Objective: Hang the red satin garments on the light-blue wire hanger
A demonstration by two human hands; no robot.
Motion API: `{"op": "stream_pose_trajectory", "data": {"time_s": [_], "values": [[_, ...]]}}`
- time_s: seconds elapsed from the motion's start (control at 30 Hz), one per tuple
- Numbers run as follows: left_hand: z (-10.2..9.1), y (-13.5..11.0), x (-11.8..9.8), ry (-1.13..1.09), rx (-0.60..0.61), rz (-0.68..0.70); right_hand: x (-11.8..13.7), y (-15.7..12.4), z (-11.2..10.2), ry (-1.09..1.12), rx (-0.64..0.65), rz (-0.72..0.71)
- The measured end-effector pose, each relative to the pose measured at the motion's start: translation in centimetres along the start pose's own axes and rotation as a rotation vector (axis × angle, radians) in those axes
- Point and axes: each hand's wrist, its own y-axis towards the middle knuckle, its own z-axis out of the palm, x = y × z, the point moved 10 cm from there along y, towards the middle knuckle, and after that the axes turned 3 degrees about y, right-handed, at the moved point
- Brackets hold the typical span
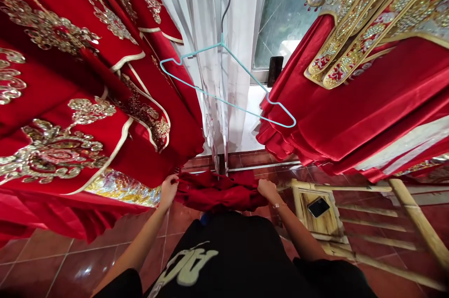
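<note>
A dark red gathered cloth garment point(220, 192) stretches between my two hands, low in front of my body. My left hand point(169, 189) is closed on its left edge, fingers pinched together. At the opposite edge my right hand point(268, 190) grips the cloth, with a thin bracelet on the wrist. The garment's full shape is hidden in its folds. Above it a light blue wire hanger point(219, 98) hangs bare, its grey hook at the top.
Red robes with gold beading point(63, 148) hang at the left. On the right hang more red garments point(343, 106) with beaded panels. A bamboo chair point(317, 230) stands at lower right, a phone point(318, 207) on it. Behind are a metal rack post point(219, 64) and window point(284, 12).
</note>
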Motion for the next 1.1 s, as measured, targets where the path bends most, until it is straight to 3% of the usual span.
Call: {"op": "stream_pose_trajectory", "data": {"time_s": [0.17,0.27,0.43,0.6,0.77,0.9,1.1], "values": [[3.7,-2.7,1.3,-0.119,0.054,-0.138,-2.4,0.9,3.1,0.284,0.012,0.118],[4.8,-4.1,1.5,-0.201,0.071,-0.17,-3.0,0.8,4.2,0.507,-0.023,0.162],[6.6,-6.4,0.0,-0.391,0.147,-0.16,-0.7,0.6,4.9,0.911,-0.081,0.151],[9.4,-8.7,-5.1,-0.717,0.322,-0.059,4.5,-0.4,3.2,1.243,-0.057,-0.026],[11.5,-9.6,-10.5,-1.149,0.531,-0.02,10.2,-3.9,0.0,1.661,0.133,-0.349],[12.8,-8.8,-12.6,-1.171,0.507,-0.025,12.2,-6.0,-1.7,1.708,0.205,-0.461],[13.3,-8.9,-13.7,-1.221,0.425,-0.042,12.6,-6.9,-2.6,1.594,0.234,-0.554]]}}
